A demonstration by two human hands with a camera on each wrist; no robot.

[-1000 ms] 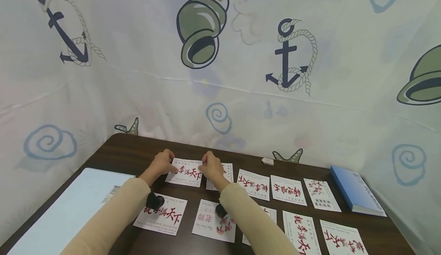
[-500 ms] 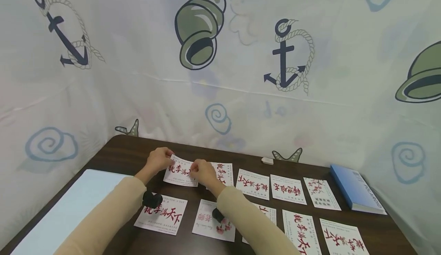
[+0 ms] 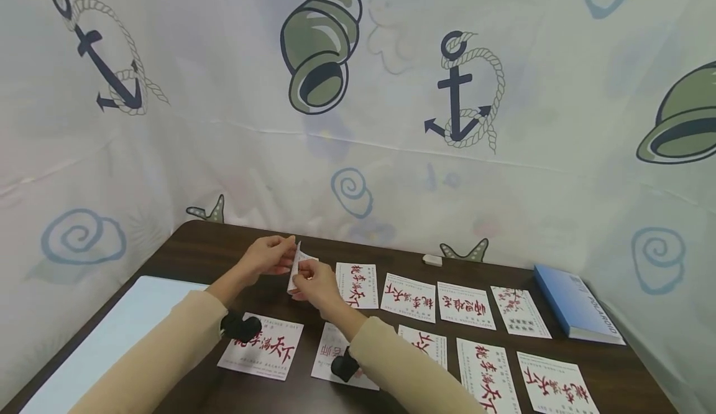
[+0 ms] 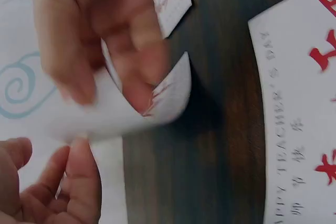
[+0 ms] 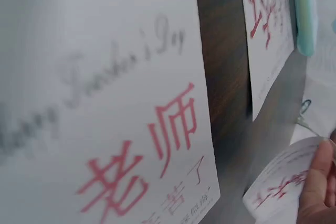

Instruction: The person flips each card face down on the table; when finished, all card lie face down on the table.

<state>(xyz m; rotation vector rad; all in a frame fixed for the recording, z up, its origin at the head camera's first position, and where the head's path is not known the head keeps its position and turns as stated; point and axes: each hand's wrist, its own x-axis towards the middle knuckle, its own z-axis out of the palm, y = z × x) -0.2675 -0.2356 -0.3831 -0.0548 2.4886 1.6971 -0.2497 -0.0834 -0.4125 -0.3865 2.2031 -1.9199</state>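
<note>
Both hands hold one white card with red characters (image 3: pixel 296 266) lifted on edge above the dark table (image 3: pixel 212 240), at the back left. My left hand (image 3: pixel 271 255) pinches its far top edge. My right hand (image 3: pixel 310 278) pinches its near side. In the left wrist view the card (image 4: pixel 131 114) is bent into a curve, with the right hand's fingers (image 4: pixel 105 35) over it and the left hand's fingertips (image 4: pixel 79 166) at its lower edge. The right wrist view shows the curled card (image 5: pixel 278 187) at the lower right, with a finger (image 5: pixel 317 187) on it.
Several similar cards lie in two rows, such as one at the back (image 3: pixel 356 285) and one near the left sleeve (image 3: pixel 263 355). A blue book (image 3: pixel 576 305) lies at the right, a small white block (image 3: pixel 432 260) at the back, and a pale blue sheet (image 3: pixel 100 345) at the left.
The card lay flat on the table between the hands; it has been lifted and turned up on edge, bending. The right hand moved left toward the left hand.
</note>
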